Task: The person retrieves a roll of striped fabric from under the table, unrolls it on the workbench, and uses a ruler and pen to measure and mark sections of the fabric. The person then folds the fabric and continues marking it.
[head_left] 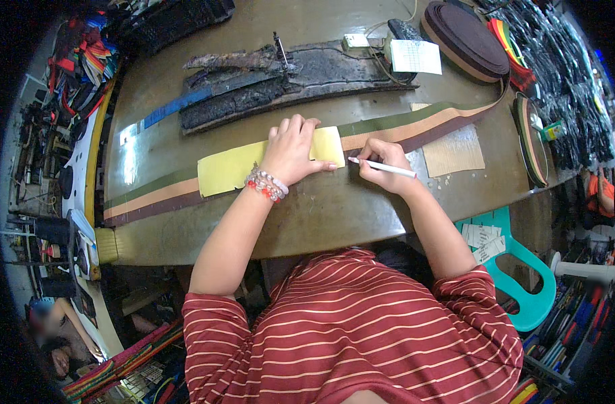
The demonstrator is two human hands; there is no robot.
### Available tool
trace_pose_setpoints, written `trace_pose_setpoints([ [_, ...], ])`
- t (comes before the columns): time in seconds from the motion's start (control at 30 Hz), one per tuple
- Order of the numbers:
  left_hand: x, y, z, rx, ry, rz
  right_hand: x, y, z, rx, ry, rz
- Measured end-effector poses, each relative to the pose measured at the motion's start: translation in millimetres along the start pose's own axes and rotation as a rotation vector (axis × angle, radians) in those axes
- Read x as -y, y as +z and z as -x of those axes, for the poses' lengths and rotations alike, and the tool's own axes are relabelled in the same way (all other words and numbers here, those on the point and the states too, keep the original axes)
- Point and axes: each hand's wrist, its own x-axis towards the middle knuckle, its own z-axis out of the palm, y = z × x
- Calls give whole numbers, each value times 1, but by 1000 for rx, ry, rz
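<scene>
A long webbing strap point(381, 126) with green, tan and brown stripes runs across the table. On top of it lies a yellow rectangular card point(230, 167), its right end crossing the stripes. My left hand point(290, 151) presses on the card with fingers apart, the thumb reaching toward its right end. In my right hand point(386, 165) is a slim white pen point(396, 169), pinched between the fingers. Its tip is beside the card's right edge, by the strap's near brown stripe. Whether the tip touches the strap I cannot tell.
A dark, scorched-looking board point(307, 74) with a blue strip lies beyond the strap. A large roll of brown webbing point(463, 40) rests at the far right. A tan sheet point(453, 151) lies right of my right hand. A teal stool point(533, 269) stands below the table edge.
</scene>
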Motion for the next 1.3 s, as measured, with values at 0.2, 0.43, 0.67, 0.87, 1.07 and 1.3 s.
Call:
trace_pose_setpoints([
  [0.2, 1, 15, -12, -64, -10, 47, 6, -13, -3, 106, 21, 35],
  [0.43, 72, -20, 15, -210, -45, -33, 13, -56, -1, -346, -3, -541],
  [0.67, 173, -81, 108, -25, -263, -31, 13, -66, 17, -511, 37, -323],
  [0.87, 177, -136, 122, -386, -81, -146, 67, -42, -20, -326, -207, -102],
  [1.07, 67, -214, 80, -671, 60, 867, 150, 12, -81, -13, -792, 168],
  [1.3, 66, -184, 127, 56, -604, -226, 11, -163, -89, -651, 35, 517],
])
